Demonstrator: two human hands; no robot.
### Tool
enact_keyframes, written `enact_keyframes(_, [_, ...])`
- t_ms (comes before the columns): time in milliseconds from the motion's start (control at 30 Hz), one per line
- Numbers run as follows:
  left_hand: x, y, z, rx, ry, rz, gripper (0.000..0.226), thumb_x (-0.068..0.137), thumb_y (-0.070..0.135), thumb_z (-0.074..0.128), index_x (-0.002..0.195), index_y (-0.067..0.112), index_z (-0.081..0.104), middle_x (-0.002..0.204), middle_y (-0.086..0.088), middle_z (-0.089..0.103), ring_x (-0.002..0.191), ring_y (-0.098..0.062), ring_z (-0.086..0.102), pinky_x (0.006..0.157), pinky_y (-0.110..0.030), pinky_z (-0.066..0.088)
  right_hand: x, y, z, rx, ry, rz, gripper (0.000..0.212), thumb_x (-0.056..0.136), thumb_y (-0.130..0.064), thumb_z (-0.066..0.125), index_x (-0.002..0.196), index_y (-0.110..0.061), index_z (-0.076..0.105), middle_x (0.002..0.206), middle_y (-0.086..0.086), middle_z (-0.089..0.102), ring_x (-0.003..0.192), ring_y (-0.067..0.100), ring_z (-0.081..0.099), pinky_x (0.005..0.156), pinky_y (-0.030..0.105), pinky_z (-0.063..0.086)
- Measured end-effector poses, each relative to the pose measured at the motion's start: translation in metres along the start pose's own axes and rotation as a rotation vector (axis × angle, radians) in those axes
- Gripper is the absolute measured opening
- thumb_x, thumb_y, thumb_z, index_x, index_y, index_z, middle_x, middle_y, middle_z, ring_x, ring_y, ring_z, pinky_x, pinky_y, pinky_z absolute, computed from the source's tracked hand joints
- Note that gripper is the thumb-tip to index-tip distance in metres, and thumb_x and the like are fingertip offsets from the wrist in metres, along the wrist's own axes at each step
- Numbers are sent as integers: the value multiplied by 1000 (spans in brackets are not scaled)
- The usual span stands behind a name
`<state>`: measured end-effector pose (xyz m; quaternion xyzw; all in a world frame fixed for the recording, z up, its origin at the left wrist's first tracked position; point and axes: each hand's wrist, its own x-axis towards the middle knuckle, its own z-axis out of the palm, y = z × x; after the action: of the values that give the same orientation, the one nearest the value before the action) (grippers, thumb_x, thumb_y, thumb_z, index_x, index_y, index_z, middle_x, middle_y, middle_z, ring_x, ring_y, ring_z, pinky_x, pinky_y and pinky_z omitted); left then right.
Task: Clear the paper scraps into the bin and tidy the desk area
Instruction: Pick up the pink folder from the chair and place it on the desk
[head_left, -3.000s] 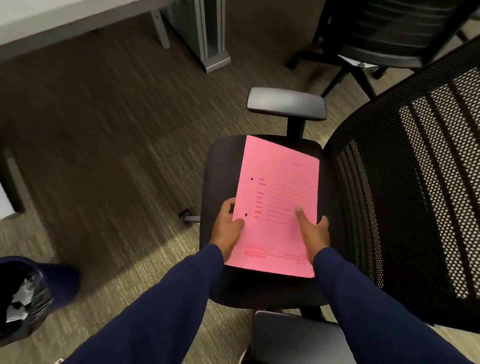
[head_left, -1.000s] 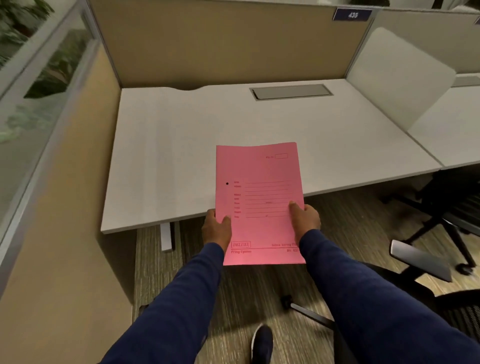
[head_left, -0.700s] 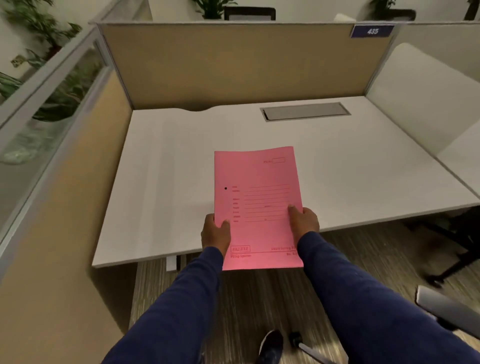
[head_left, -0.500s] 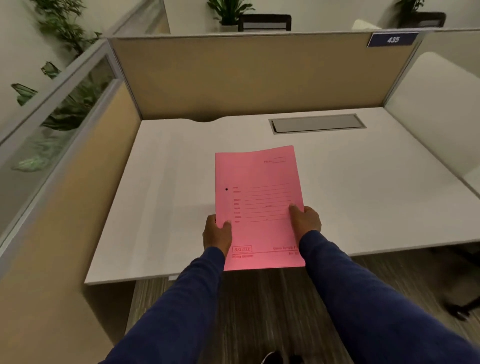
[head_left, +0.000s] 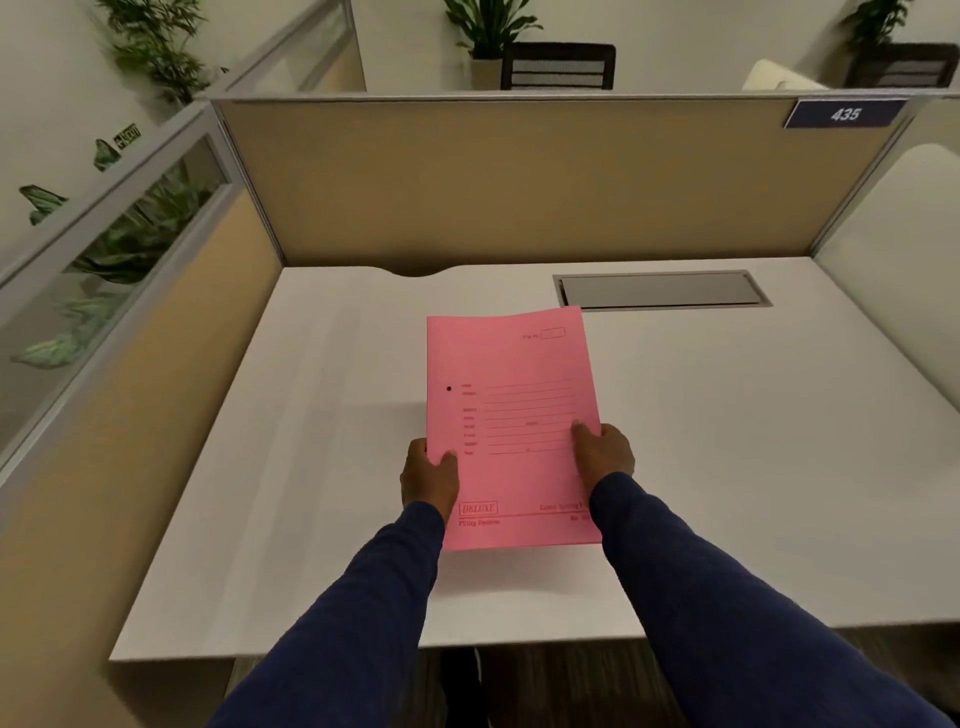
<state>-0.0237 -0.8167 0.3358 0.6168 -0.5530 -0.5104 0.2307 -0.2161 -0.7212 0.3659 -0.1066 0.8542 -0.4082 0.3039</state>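
Note:
A pink file folder (head_left: 511, 415) with printed lines is held flat, a little above the middle of the white desk (head_left: 291, 467). My left hand (head_left: 428, 475) grips its left edge, thumb on top. My right hand (head_left: 602, 454) grips its right edge, thumb on top. Both arms wear dark blue sleeves. No paper scraps and no bin are in view.
Tan partition panels (head_left: 519, 182) close the desk at the back and left; a white divider (head_left: 893, 249) stands on the right. A grey cable hatch (head_left: 662, 289) is set into the desk's far side. Plants and a chair stand beyond the partitions.
I turned from the office chair to the desk with the pink folder in both hands. In the last second the folder has come forward over the desktop, and the grip is unchanged.

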Motion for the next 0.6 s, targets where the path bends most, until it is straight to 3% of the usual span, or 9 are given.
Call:
enact_keyframes(167, [53,19,10,-35,0,-27,15,96,23,53,112,22,51,100,3,61,89,-22,62,76,-35,52,46,-34,21,-54,1,-5,38,102,-39,47,118,-8,63,112,10,68,89,28,59,77,33,44])
enact_keyframes(367, [125,45,16,-21,-28,-28,13,97,24,54,110,24,50,100,4,61,86,-20,62,71,-32,50,98,-72,50,-68,23,6,37,102,-38,48,116,-7,63,112,12,68,90,29,59,79,35,47])
enact_keyframes(600, [184,59,21,19,-60,-55,17,98,25,54,114,19,52,105,1,62,89,-21,63,73,-34,52,140,-99,80,-81,52,22,33,102,-26,50,129,-9,59,123,12,67,94,28,59,83,36,49])
